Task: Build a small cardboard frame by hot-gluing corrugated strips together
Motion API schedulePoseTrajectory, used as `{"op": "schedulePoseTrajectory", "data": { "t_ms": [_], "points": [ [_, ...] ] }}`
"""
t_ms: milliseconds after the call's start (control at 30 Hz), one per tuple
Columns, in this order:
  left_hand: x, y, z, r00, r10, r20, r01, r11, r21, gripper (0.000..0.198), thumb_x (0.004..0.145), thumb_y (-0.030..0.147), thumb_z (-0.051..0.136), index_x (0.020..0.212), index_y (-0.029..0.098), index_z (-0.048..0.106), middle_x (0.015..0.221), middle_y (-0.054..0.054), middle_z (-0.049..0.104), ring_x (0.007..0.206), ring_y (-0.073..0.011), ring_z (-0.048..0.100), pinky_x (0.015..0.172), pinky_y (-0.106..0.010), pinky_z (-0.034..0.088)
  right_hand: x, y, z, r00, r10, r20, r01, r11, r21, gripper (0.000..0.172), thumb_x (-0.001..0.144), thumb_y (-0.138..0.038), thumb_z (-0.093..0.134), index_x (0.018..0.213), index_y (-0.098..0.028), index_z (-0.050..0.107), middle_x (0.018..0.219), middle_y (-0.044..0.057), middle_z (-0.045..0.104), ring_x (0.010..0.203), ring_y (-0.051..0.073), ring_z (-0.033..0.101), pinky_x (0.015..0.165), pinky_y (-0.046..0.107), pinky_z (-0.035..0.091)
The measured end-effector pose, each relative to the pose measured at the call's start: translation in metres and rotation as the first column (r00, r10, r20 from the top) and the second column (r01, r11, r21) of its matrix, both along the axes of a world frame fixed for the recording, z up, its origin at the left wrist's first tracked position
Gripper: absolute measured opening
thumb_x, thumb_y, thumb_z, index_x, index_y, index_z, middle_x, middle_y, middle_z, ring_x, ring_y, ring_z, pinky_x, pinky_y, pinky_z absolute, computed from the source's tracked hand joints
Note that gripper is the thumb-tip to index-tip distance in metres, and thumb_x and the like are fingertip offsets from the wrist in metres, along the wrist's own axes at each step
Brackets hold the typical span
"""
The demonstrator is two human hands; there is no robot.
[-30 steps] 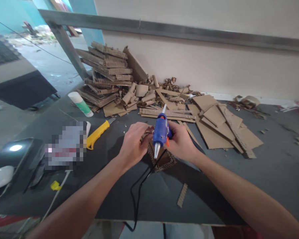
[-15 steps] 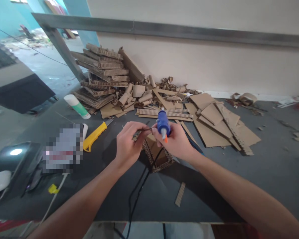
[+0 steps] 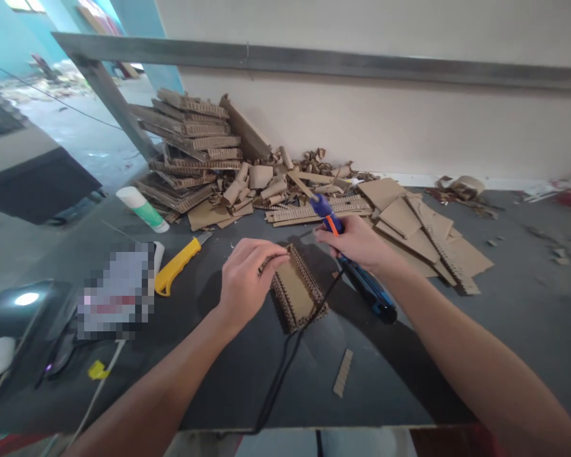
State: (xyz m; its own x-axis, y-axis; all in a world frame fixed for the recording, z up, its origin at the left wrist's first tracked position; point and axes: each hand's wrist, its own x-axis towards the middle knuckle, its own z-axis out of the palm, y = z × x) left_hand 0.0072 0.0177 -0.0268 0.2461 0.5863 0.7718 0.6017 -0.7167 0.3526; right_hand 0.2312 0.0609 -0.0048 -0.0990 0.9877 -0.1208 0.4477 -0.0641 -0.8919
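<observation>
Dark tabletop [image 3: 228,381], left hand [image 3: 247,276] pinching corrugated cardboard [image 3: 265,262], right hand [image 3: 360,242] curled around tilted glue gun [image 3: 324,208]

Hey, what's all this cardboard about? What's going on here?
A person is working with cardboard at a dark table. The right hand holds a blue glue gun; the left hand pinches what looks like a cardboard strip by the far end of a small corrugated tray. A yellow cutter lies to the left, and stacked cardboard stands behind.
</observation>
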Motion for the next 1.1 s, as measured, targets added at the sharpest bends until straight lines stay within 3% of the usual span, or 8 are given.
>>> {"op": "schedulePoseTrajectory", "data": {
  "t_ms": [100,167,267,400,567,700,900,1100],
  "points": [
    [-0.006,0.007,-0.002,0.990,0.141,0.006,-0.138,0.977,-0.159,0.004,0.091,0.024,0.067,0.090,0.021,0.069,0.086,-0.002,0.073,0.079,-0.0161,0.066,0.073,-0.028,0.052,0.015,0.004,0.010,0.933,-0.044,0.356,-0.006,0.991,0.137,0.009,0.077,-0.028,0.066,0.074,-0.020,0.064,0.051,-0.002,0.057,0.050,0.016,0.055,0.054,0.027,0.039],
    [-0.010,0.011,-0.004,0.977,0.213,0.008,-0.203,0.940,-0.273,0.007,0.091,0.029,0.067,0.091,0.022,0.070,0.085,-0.001,0.074,0.075,-0.0159,0.066,0.069,-0.027,0.050,0.016,0.003,0.014,0.890,-0.095,0.445,0.008,0.981,0.192,0.013,0.077,-0.032,0.068,0.073,-0.020,0.064,0.053,-0.001,0.059,0.053,0.017,0.057,0.055,0.028,0.039],
    [-0.012,0.015,-0.007,0.964,0.265,-0.005,-0.248,0.894,-0.373,0.012,0.092,0.034,0.066,0.094,0.023,0.070,0.086,-0.001,0.074,0.073,-0.0168,0.066,0.065,-0.027,0.048,0.014,0.001,0.016,0.896,-0.112,0.429,0.019,0.976,0.215,0.022,0.076,-0.040,0.070,0.071,-0.020,0.064,0.055,0.001,0.060,0.055,0.019,0.058,0.055,0.028,0.038],
    [-0.012,0.016,-0.012,0.961,0.248,-0.119,-0.275,0.853,-0.443,0.016,0.095,0.030,0.057,0.106,0.022,0.066,0.092,-0.004,0.074,0.073,-0.0193,0.066,0.063,-0.028,0.045,0.015,0.002,0.010,0.861,-0.118,0.496,-0.021,0.964,0.266,0.014,0.077,-0.031,0.066,0.067,-0.021,0.063,0.055,0.001,0.059,0.055,0.018,0.056,0.053,0.029,0.035],
    [-0.012,0.016,-0.011,0.947,0.175,-0.269,-0.278,0.865,-0.416,0.028,0.097,0.018,0.042,0.116,0.020,0.064,0.104,-0.009,0.070,0.096,-0.0256,0.065,0.081,-0.037,0.050,0.019,0.005,0.001,0.860,-0.075,0.505,-0.074,0.960,0.269,0.026,0.071,-0.038,0.073,0.059,-0.022,0.056,0.052,0.000,0.053,0.048,0.015,0.048,0.048,0.027,0.031],
    [-0.012,0.014,-0.010,0.897,0.237,-0.373,-0.379,0.847,-0.373,0.033,0.097,0.023,0.044,0.124,0.016,0.062,0.119,-0.016,0.061,0.109,-0.0310,0.060,0.092,-0.047,0.048,0.019,0.007,0.000,0.851,-0.126,0.511,-0.054,0.945,0.322,0.021,0.074,-0.034,0.070,0.062,-0.022,0.058,0.056,0.002,0.055,0.050,0.015,0.047,0.049,0.027,0.029],
    [-0.009,0.010,-0.009,0.875,0.199,-0.442,-0.390,0.830,-0.398,0.038,0.090,0.050,0.061,0.107,0.017,0.071,0.126,-0.016,0.063,0.122,-0.0376,0.054,0.101,-0.055,0.043,0.019,0.009,-0.001,0.848,-0.072,0.526,-0.080,0.962,0.261,0.023,0.075,-0.039,0.068,0.063,-0.022,0.059,0.058,0.003,0.056,0.054,0.018,0.051,0.052,0.028,0.032],
    [-0.007,0.009,-0.011,0.912,0.127,-0.389,-0.323,0.807,-0.495,0.038,0.088,0.050,0.063,0.102,0.015,0.072,0.119,-0.014,0.070,0.119,-0.0348,0.059,0.103,-0.054,0.043,0.019,0.008,0.004,0.877,-0.098,0.471,-0.033,0.964,0.262,0.028,0.075,-0.044,0.071,0.063,-0.022,0.059,0.055,0.002,0.058,0.053,0.018,0.054,0.050,0.028,0.034]
  ]
}}
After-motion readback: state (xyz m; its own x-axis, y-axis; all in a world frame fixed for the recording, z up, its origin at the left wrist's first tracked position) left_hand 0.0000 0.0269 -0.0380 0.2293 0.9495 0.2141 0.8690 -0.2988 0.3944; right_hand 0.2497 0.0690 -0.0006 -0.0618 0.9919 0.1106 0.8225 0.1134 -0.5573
